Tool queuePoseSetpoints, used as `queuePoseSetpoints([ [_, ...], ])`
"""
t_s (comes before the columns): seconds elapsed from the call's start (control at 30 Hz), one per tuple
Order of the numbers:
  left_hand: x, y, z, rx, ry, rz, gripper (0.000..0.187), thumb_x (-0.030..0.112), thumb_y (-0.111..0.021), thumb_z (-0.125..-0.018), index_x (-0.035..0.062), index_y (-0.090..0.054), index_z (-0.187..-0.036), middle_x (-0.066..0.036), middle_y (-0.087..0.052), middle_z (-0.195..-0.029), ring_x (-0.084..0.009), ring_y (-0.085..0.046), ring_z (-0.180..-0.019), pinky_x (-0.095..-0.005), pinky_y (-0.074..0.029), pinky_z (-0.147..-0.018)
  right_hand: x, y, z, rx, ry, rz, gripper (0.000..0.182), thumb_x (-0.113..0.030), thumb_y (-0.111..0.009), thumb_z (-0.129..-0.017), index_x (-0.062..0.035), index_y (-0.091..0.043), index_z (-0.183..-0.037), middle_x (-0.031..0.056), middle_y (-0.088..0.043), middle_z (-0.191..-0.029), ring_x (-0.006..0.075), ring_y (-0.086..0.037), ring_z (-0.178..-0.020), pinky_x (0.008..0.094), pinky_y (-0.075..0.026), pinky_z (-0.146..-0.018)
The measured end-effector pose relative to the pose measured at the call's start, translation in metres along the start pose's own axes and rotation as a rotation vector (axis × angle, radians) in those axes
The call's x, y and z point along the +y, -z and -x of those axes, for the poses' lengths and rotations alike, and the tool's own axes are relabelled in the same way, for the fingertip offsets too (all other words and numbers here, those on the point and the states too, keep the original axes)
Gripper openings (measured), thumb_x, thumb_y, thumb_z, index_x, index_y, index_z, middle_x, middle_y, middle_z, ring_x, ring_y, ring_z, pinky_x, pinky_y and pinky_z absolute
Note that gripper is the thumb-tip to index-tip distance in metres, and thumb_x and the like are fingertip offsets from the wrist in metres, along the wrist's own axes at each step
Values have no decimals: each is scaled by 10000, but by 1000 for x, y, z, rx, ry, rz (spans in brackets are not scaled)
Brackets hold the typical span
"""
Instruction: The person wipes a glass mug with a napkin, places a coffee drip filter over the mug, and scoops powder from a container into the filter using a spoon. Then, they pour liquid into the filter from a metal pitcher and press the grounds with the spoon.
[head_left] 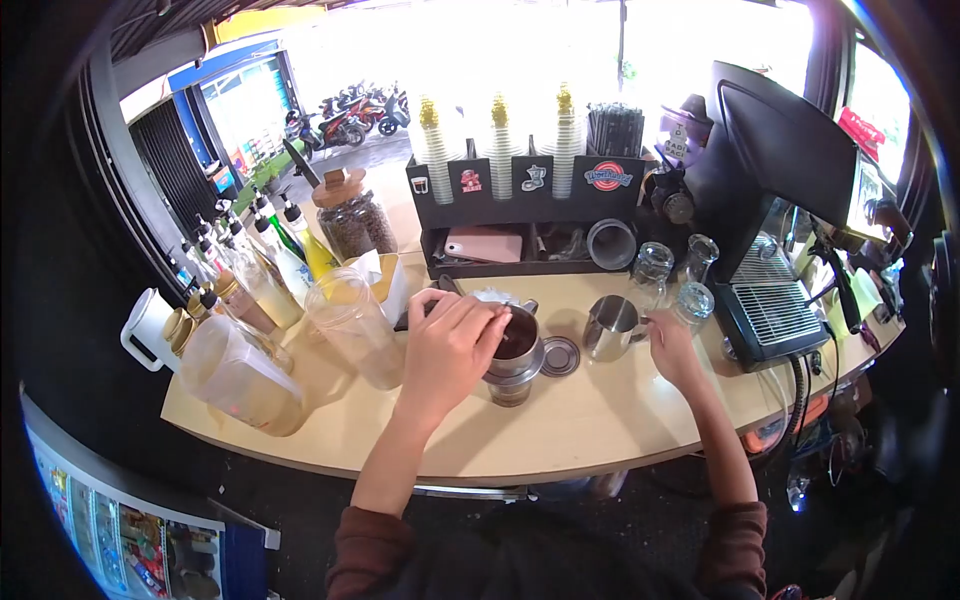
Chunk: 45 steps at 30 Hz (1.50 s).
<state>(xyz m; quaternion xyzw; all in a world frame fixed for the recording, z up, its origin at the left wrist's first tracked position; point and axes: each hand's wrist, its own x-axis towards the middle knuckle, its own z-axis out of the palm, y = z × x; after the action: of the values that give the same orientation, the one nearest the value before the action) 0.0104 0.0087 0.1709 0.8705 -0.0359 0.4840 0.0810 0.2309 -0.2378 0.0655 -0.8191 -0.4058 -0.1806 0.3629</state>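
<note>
My left hand (455,340) is closed in a pinch at the left rim of a metal drip coffee filter (517,365). What its fingertips hold, if anything, I cannot make out. The filter has dark contents inside and sits on a small glass (509,393). Just right of it a round metal lid (560,357) lies flat on the counter. My right hand (668,345) grips the handle of a stainless steel pitcher (606,330), which is upright at the counter.
Clear glasses (653,262) stand behind my right hand, near a black espresso machine (770,310). Plastic jugs (240,375) and pump bottles (262,285) crowd the left. Along the back are a black organizer (525,205) with stacked cups and a jar of coffee beans (355,225).
</note>
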Motion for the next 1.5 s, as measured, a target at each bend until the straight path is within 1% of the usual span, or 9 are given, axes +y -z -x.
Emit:
queuePoseSetpoints([
  [0.13, -4, 10, 3, 4, 68, -3, 44, 104, -666, -807, 75, -633, -804, 0, -637, -745, -170, -585, -697, -364, -375, -820, 10, -10, 18, -80, -381, -397, 206, -160, -504, -944, 39, -556, -953, 110, -606, -898, 171, -576, -850, 294, -443, -792],
  [0.2, -6, 15, 3, 18, 87, -8, 36, 95, -664, -808, 78, -635, -819, 2, -638, -743, -162, -582, -690, -360, -372, -823, 26, -27, 29, -68, -385, -551, 206, -176, -499, -955, 18, -536, -898, 81, -588, -871, 139, -550, -825, 280, -433, -774],
  [0.43, -10, 24, 10, 105, 223, 78, 59, 82, -636, -833, 86, -627, -891, 11, -648, -714, -138, -568, -665, -340, -363, -828, 13, -34, 18, 67, -286, -807, 199, -170, -483, -974, -37, -460, -828, 10, -501, -786, 85, -501, -789, 249, -411, -741],
  [0.73, -20, 20, 34, 154, 460, 276, 89, 119, -608, -869, 63, -615, -937, -17, -698, -748, -150, -589, -768, -330, -358, -871, -73, 14, -42, -89, -79, -897, 105, -101, -535, -935, -66, -452, -881, -45, -397, -791, 41, -396, -756, 196, -337, -684],
  [0.77, -21, 19, 35, 157, 464, 275, 89, 119, -608, -869, 63, -615, -937, -17, -698, -748, -150, -589, -768, -330, -358, -871, -90, 17, -51, -102, -38, -939, 128, -44, -525, -930, -56, -413, -869, -46, -333, -783, 30, -426, -753, 212, -456, -721],
  [0.93, -21, 20, 39, 160, 447, 271, 112, 126, -591, -880, 65, -612, -970, -33, -708, -761, -160, -599, -824, -338, -345, -893, -113, 21, -81, -113, 127, -724, 165, -43, -577, -890, -26, -421, -839, -19, -373, -769, 38, -434, -737, 223, -495, -671],
  [1.03, -23, 18, 41, 169, 425, 274, 112, 123, -582, -883, 62, -612, -972, -37, -708, -757, -160, -601, -833, -338, -340, -897, -133, 22, -93, -143, 140, -774, 168, -64, -602, -864, -26, -447, -811, 5, -461, -745, 60, -442, -671, 238, -379, -584],
  [1.13, -23, 20, 39, 175, 376, 256, 123, 113, -554, -910, 13, -619, -939, -64, -690, -776, -150, -592, -812, -308, -419, -824, -150, 30, -104, -183, 216, -623, 170, -81, -608, -854, -21, -459, -799, 15, -507, -695, 74, -443, -617, 239, -380, -562],
  [1.5, -27, 16, 43, 170, 421, 330, 119, 123, -550, -908, 34, -600, -969, -54, -698, -774, -154, -610, -806, -325, -379, -869, -182, 40, -118, -293, 252, -498, 184, -45, -609, -848, 10, -437, -813, 51, -500, -755, 92, -599, -658, 239, -446, -517],
])
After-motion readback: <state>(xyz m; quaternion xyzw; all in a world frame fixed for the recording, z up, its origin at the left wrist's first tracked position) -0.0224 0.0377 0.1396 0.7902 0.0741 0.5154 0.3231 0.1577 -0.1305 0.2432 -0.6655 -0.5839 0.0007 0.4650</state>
